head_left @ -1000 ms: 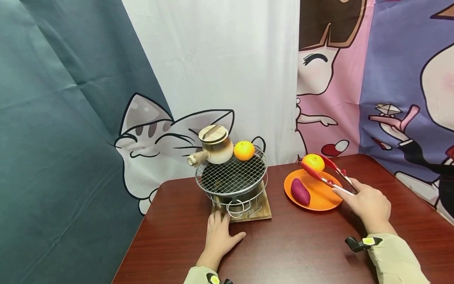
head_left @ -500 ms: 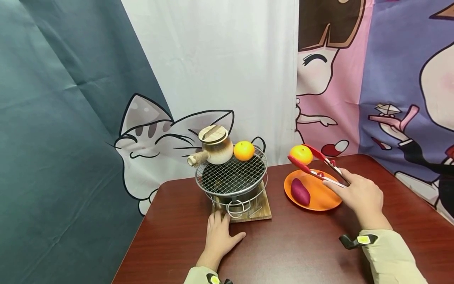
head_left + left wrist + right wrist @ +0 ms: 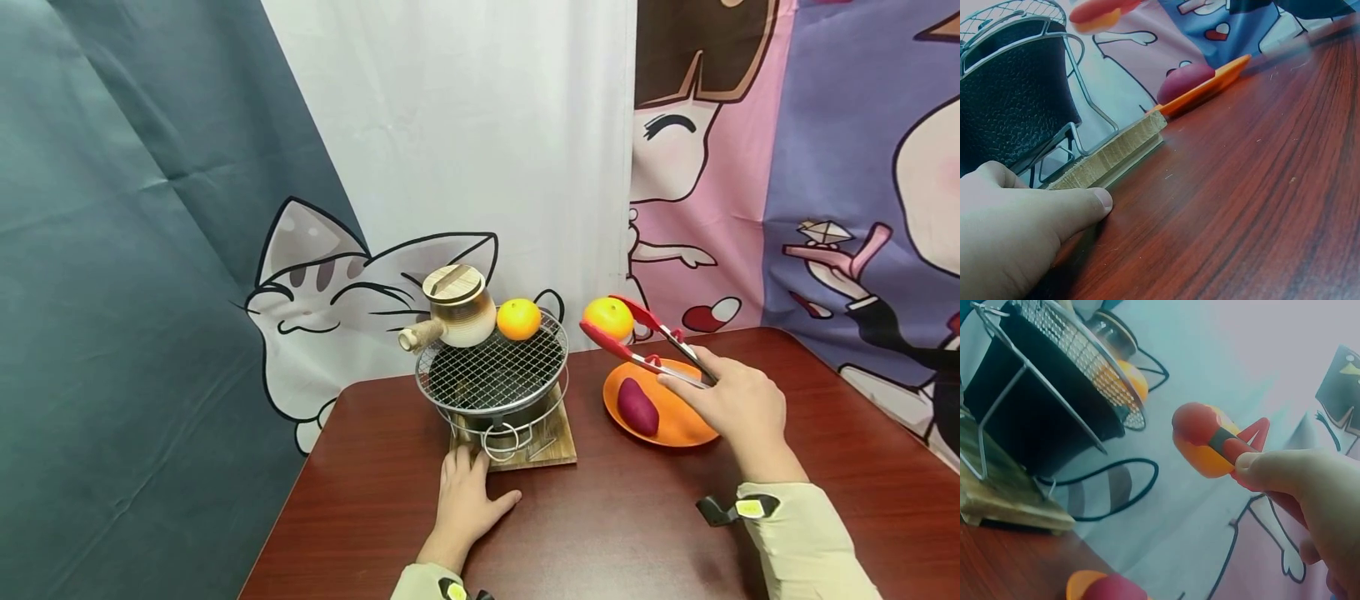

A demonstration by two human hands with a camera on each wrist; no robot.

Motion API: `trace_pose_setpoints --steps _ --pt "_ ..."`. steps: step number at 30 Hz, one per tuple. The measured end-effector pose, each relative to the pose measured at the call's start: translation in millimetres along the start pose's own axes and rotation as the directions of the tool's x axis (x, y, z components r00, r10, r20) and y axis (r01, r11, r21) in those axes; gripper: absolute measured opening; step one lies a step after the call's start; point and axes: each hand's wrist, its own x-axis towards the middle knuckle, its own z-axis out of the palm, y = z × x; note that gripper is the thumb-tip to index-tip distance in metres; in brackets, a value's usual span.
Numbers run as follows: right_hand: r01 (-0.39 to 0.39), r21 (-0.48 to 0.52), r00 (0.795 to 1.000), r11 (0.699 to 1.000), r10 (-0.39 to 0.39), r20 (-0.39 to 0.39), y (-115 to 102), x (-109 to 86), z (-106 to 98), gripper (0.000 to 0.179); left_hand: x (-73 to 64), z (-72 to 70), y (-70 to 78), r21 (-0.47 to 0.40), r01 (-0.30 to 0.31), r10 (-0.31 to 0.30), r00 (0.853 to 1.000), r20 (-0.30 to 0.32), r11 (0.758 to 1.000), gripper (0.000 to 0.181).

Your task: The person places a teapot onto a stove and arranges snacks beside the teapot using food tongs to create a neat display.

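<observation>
My right hand [image 3: 738,408] holds a pair of red-tipped tongs [image 3: 637,360], thumb along one arm in the right wrist view. Between the tips of the tongs, a mandarin orange [image 3: 609,317] hangs in the air, left of and above the orange plate [image 3: 686,427]. A purple sweet potato [image 3: 637,408] lies on that plate. My left hand [image 3: 463,502] rests at the front left edge of the wooden board [image 3: 558,450] under the grill stove, its thumb spread out to the right. A second mandarin orange [image 3: 519,319] sits on the grill's wire mesh [image 3: 487,371].
Beside the second mandarin, a small clay teapot [image 3: 468,321] with a wooden lid and side handle stands at the mesh's back left. The black stove pot [image 3: 1016,94] sits in a wire frame. Printed cloth [image 3: 480,125] hangs behind the reddish-brown table [image 3: 600,533].
My right hand has carried the tongs and the mandarin up and leftward, off the plate and nearer to the grill. My left hand stays at the board.
</observation>
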Motion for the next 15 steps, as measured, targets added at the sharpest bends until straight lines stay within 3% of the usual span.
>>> trace_pose_setpoints --steps 8,15 --pt "0.065 0.026 0.997 0.998 -0.064 -0.05 -20.4 -4.6 -2.9 0.088 1.4 1.4 -1.2 -0.004 -0.021 0.02 0.999 -0.036 1.0 0.079" --pt "0.118 0.051 0.988 0.992 -0.112 -0.106 -33.5 -9.3 -2.1 0.08 1.6 -0.3 0.1 -0.014 -0.008 0.008 1.0 -0.006 1.0 0.079"
